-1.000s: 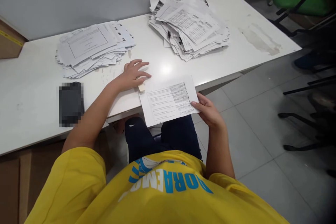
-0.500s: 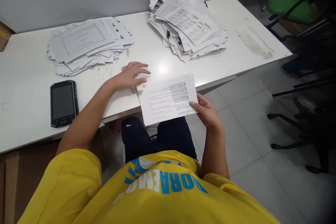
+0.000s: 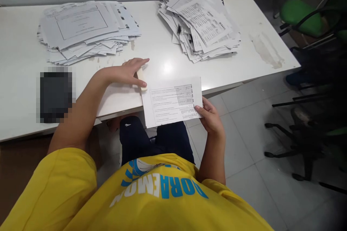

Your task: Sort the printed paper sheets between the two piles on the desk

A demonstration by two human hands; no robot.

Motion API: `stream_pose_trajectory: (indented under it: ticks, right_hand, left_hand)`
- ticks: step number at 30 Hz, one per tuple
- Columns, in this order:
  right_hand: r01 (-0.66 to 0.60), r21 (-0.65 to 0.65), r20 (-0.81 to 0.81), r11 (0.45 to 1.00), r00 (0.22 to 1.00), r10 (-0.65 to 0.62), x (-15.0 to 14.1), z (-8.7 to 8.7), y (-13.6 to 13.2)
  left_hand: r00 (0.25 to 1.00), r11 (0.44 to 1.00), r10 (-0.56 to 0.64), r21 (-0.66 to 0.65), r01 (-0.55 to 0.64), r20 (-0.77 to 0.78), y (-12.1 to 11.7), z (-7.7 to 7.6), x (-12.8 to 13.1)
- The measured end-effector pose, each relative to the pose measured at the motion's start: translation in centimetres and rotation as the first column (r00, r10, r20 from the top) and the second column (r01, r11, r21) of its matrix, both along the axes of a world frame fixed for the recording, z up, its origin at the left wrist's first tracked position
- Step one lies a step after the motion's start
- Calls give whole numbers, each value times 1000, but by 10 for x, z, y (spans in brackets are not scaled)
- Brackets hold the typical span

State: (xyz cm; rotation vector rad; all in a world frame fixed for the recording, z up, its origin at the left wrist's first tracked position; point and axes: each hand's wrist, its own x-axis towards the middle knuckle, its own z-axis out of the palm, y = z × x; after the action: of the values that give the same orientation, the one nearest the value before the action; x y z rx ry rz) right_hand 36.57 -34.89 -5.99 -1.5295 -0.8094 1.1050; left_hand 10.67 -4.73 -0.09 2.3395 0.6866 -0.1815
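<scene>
My right hand [image 3: 211, 115] grips the right edge of a few printed sheets [image 3: 165, 104], thumb on top and fingers underneath. The sheets extend over the table's front edge above my lap. At their left edge lies a slim cream stapler [image 3: 141, 79], partly hidden by my left hand [image 3: 130, 72]. My left thumb rests along the stapler near the paper, while the index finger stretches out past its far side. The remaining left fingers are mostly hidden behind the hand.
A broad paper stack [image 3: 84, 29] lies at the back left of the white table [image 3: 151, 54]. Another messy paper pile [image 3: 200, 21] stands at the back right. A pixelated dark object [image 3: 54, 95] is beside my left forearm. Green-seated chairs [image 3: 300, 16] stand on the right.
My left hand has closed down around the stapler, its thumb now lying on it. The right hand still holds the sheets. The camera view has shifted slightly.
</scene>
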Motion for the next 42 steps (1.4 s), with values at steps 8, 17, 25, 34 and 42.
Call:
stream_pose_trajectory:
  ticks: [8,17,25,34,42]
  right_hand:
    - [22,1,-2,1000,1000,-22,1,-6,1]
    - [-7,-12,55,1000,998,8,5,-9,12]
    - [73,21,59,997,995,-74,11,6,26]
    - [42,95,287,995,955,-68,11,58,24]
    - [89,100,249,991,962,-112,9,48,19]
  left_hand:
    - [999,998,48,-38,-48,7,5,-11,-1]
    - [999,997,48,-63,-47,8,6,-22,0]
    - [999,999,-7,38,8,-38,-20,13,4]
    - [997,998,-46,40,49,-63,-1,11,-1]
    - [984,999,-39,23,43,-176,-5,22,3]
